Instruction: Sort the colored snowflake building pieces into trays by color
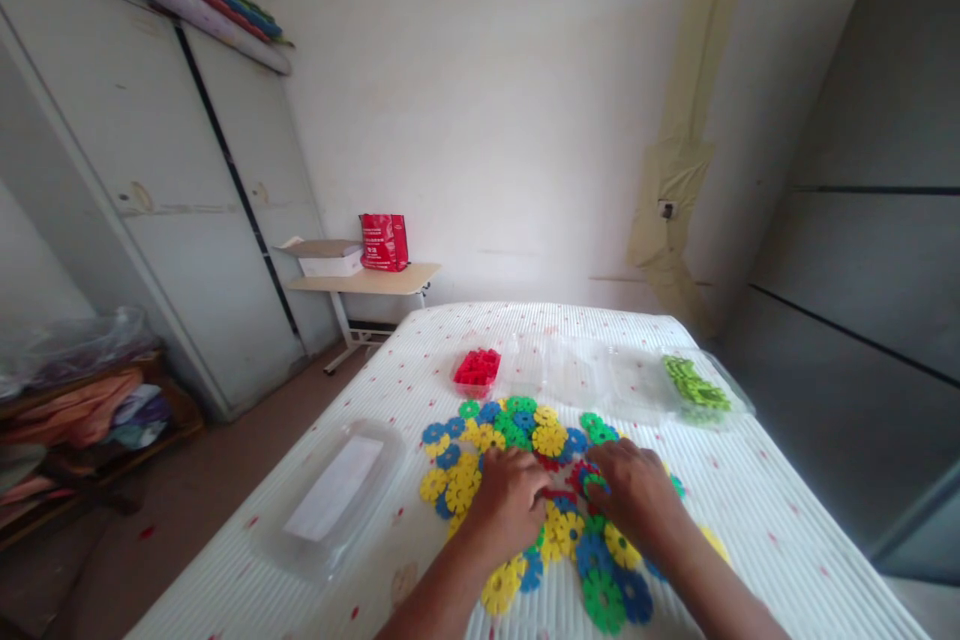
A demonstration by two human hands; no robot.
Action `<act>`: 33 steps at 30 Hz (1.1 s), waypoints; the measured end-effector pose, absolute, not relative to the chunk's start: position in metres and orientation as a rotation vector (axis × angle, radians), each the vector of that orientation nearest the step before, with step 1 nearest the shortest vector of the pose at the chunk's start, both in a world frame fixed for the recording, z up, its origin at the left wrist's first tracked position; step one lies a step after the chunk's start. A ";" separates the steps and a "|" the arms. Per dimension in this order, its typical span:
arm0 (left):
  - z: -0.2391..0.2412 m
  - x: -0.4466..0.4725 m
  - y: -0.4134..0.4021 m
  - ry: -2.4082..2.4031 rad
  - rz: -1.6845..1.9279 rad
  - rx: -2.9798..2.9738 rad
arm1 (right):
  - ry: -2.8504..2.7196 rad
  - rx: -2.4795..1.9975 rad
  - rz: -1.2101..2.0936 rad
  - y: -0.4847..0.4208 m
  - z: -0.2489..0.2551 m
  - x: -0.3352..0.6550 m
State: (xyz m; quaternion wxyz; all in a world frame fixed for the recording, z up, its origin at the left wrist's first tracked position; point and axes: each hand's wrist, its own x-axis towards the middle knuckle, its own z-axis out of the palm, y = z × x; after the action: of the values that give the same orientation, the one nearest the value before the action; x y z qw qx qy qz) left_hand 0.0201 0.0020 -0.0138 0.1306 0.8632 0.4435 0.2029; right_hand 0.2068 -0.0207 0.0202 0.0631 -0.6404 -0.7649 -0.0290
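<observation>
A pile of flat snowflake-shaped plastic discs (517,430) in yellow, blue, green and red lies on the white sheet before me. My left hand (508,502) rests palm down on the pile, fingers curled over red and yellow discs. My right hand (628,485) sits beside it, fingers bent on a red disc (577,476) between the two hands. What each hand grips, if anything, is hidden under the fingers.
Clear trays stand in a row beyond the pile: one with red discs (477,370), two that look empty (577,370), one with light green discs (697,386). A clear lid (330,495) lies to the left. A side table (367,280) and wardrobe (172,200) stand further left.
</observation>
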 end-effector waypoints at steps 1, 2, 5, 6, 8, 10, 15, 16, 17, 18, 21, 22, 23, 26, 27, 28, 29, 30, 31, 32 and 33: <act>-0.014 0.020 0.001 1.290 0.562 2.511 | -2.324 -1.925 -0.076 -0.021 0.017 0.204; -0.014 0.020 0.001 1.290 0.543 2.519 | -2.332 -1.925 -0.073 -0.021 0.014 0.203; -0.015 0.018 0.000 1.279 0.504 2.552 | -2.325 -1.970 -0.088 -0.021 0.008 0.203; -0.015 0.018 0.000 1.275 0.495 2.562 | -2.317 -1.992 -0.092 -0.021 0.007 0.204; -0.015 0.017 -0.001 1.275 0.480 2.580 | -2.293 -2.034 -0.105 -0.020 0.005 0.207; -0.015 0.017 -0.002 1.278 0.467 2.596 | -2.270 -2.055 -0.122 -0.019 0.005 0.211; -0.017 0.021 -0.001 1.315 0.488 2.563 | -2.221 -2.044 -0.043 -0.013 0.004 0.222; -0.018 0.021 -0.001 1.321 0.498 2.548 | -2.204 -2.041 -0.020 -0.012 0.005 0.224; -0.018 0.022 -0.001 1.324 0.507 2.536 | -2.187 -2.033 0.003 -0.011 0.005 0.226; -0.018 0.022 0.000 1.323 0.515 2.529 | -2.171 -2.018 0.028 -0.010 0.006 0.228; -0.019 0.023 0.001 1.308 0.561 2.532 | -2.133 -1.947 0.114 -0.008 0.010 0.233; -0.020 0.023 0.001 1.303 0.584 2.539 | -2.126 -1.935 0.123 -0.008 0.011 0.235; -0.020 0.023 0.001 1.298 0.606 2.546 | -2.124 -1.941 0.109 -0.008 0.012 0.236; -0.024 0.024 0.002 1.291 0.667 2.560 | -2.119 -2.076 -0.032 -0.011 0.014 0.238; -0.025 0.025 0.002 1.290 0.693 2.561 | -2.111 -2.132 -0.083 -0.012 0.015 0.238; -0.025 0.025 0.002 1.289 0.722 2.559 | -2.103 -2.175 -0.119 -0.013 0.016 0.238; -0.026 0.025 0.002 1.286 0.756 2.552 | -2.101 -2.191 -0.134 -0.014 0.017 0.238; -0.026 0.026 0.002 1.280 0.790 2.541 | -2.110 -2.181 -0.127 -0.014 0.018 0.237; -0.025 0.026 0.003 1.273 0.822 2.528 | -2.127 -2.151 -0.099 -0.015 0.019 0.237; -0.025 0.026 0.003 1.267 0.855 2.514 | -2.153 -2.113 -0.059 -0.015 0.020 0.236; -0.024 0.026 0.003 1.258 0.882 2.501 | -2.184 -2.077 -0.019 -0.015 0.020 0.235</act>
State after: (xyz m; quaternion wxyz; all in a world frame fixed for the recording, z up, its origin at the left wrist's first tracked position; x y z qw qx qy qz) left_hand 0.0257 0.0033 -0.0242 0.1030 0.8476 0.4263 0.2987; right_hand 0.2355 -0.0152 0.0200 0.0635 -0.6877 -0.7232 -0.0062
